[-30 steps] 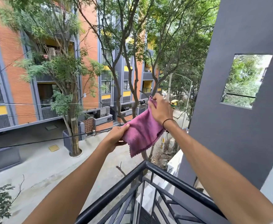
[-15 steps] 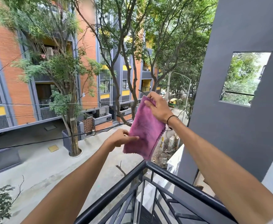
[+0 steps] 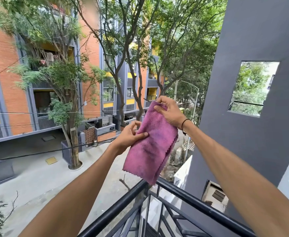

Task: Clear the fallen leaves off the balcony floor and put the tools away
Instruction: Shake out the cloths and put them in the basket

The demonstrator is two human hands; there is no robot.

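Cloth: the pink cloth (image 3: 150,142) hangs out past the railing (image 3: 200,209).
Right hand (image 3: 170,112): pinches its top.
Left hand (image 3: 130,136): pinches its side.
Tip: grip tight so it can't drop.

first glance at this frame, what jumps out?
The pink cloth held out in mid-air at centre frame, past the corner of the black balcony railing. The right hand pinches its top corner while the left hand grips its left edge with the thumb on the front. Behind it stands an orange brick building across the street, and a grey wall rises at right.
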